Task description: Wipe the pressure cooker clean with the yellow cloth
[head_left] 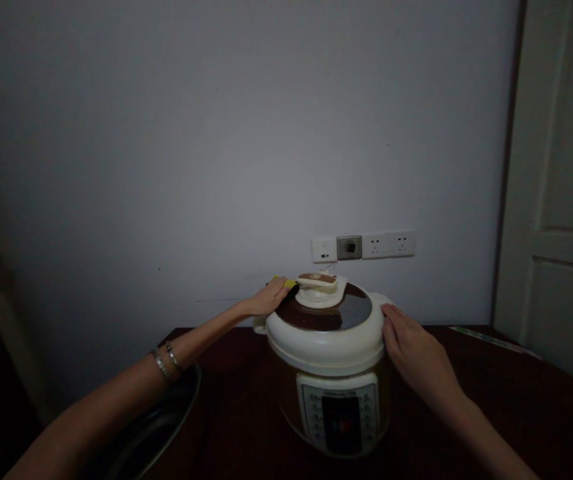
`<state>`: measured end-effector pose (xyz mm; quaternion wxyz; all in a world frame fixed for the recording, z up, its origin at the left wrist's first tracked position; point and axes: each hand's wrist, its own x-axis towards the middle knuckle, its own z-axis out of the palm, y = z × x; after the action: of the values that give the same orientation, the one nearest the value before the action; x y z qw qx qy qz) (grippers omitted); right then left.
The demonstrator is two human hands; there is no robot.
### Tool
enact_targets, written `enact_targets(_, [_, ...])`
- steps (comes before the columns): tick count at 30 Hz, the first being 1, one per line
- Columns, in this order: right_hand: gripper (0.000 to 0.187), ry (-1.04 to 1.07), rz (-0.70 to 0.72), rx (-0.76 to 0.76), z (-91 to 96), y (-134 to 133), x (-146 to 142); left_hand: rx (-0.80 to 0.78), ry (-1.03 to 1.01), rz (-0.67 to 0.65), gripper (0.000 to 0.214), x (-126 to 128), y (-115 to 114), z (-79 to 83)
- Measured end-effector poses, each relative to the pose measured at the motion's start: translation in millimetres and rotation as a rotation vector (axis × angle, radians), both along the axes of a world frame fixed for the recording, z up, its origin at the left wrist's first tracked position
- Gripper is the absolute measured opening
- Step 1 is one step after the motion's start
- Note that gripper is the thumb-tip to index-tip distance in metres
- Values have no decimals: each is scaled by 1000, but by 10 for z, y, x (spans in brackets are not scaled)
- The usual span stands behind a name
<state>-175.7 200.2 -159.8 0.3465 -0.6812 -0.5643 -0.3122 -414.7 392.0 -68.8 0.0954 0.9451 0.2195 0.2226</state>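
Observation:
An electric pressure cooker (pixel 323 353) with a white rim and a brown, glossy lid top stands on the dark table. My left hand (pixel 267 297) is closed on a yellow-and-black cloth or sponge (pixel 290 284), whose exact kind I cannot make out. It presses this against the lid, just left of the lid handle (pixel 317 280). Against the right side of the white lid rim, my right hand (pixel 409 340) lies with its fingers stretched out flat. The lid sits on the cooker body, and the control panel (pixel 340 415) faces me.
A round dark pot (pixel 186 413) with a thin metal rim stands at lower left, partly under my left forearm. Wall sockets (pixel 387 245) are behind the cooker. A flat patterned strip (pixel 493 341) lies on the table (pixel 466 380) at right, near a pale door (pixel 561 200).

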Motion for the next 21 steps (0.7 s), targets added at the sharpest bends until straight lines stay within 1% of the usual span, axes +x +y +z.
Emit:
enact_targets(3, [45,-16,1,5,13,-4,-2,2,16,46,41,-76,-185,-19])
enact_targets(5, [45,-33,5,11,13,0,0,-7,4,47,42,-127,-341,-35])
enact_targets(10, [46,-46,-5,24,-5,14,14,41,-14,-1,51,-257,-780,-114])
enact_targets(13, [45,-23,-2,12,-5,13,16,45,-19,-41,53,-321,-955,-124])
enact_targets(16, [44,0,3,2,0,7,13,4,-18,-62,53,-369,-980,-73])
enact_targets(19, [42,23,12,1,0,3,15,-62,-16,-66,57,-377,-867,-8])
enact_targets(21, [41,41,28,0,-2,3,21,-83,-14,-25,62,-343,-755,13])
